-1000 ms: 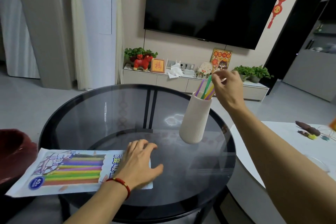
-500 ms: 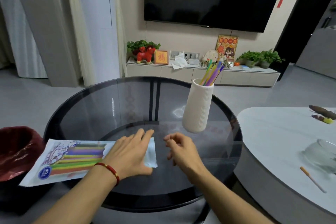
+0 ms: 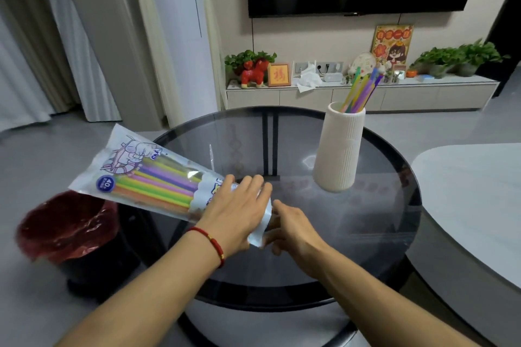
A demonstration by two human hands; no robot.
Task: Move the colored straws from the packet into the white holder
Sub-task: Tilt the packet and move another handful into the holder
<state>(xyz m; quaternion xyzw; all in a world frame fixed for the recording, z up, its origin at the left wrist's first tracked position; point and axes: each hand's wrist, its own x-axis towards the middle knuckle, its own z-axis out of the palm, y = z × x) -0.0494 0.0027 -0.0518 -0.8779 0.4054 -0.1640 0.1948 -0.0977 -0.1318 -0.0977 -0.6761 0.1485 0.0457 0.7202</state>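
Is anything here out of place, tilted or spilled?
Nothing is spilled. The straw packet is lifted off the glass table and tilted, held by the left hand while the right hand reaches its open end. The straws lean right in the upright white holder.

Glossy clear plastic packet (image 3: 146, 175) under the left fingers (image 3: 248, 186); beyond them — matt ribbed white holder (image 3: 339, 149), smooth dark glass table (image 3: 282, 149).
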